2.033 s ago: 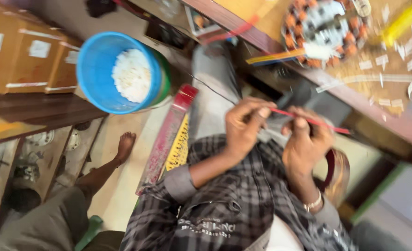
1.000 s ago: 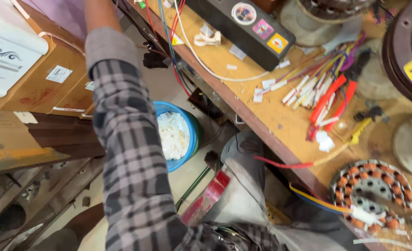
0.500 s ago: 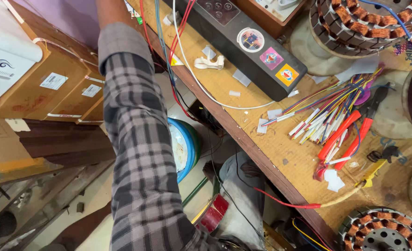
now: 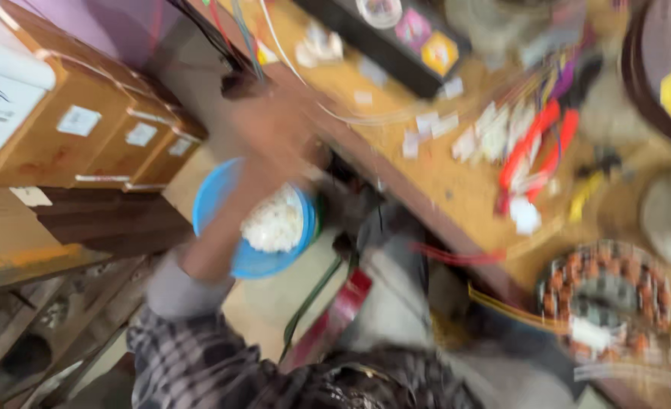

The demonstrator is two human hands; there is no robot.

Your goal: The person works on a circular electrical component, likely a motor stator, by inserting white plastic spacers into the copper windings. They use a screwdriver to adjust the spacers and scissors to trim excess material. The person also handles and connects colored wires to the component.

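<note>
Blue bowl [image 4: 229,261] of white scraps low down beside the worktop [image 4: 434,178] edge, partly behind the left forearm. Left hand [image 4: 278,132] blurred near the dangling wires [image 4: 237,30]; grip impossible to tell. Red-handled pliers [image 4: 536,148] and copper-wound stator [image 4: 608,299] on the worktop, well apart.

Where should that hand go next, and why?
Probably it should slow down and settle by the workbench edge. The left hand is a blur in mid-air, above the blue bowl and close to the hanging wires, and its grip cannot be made out.
</note>
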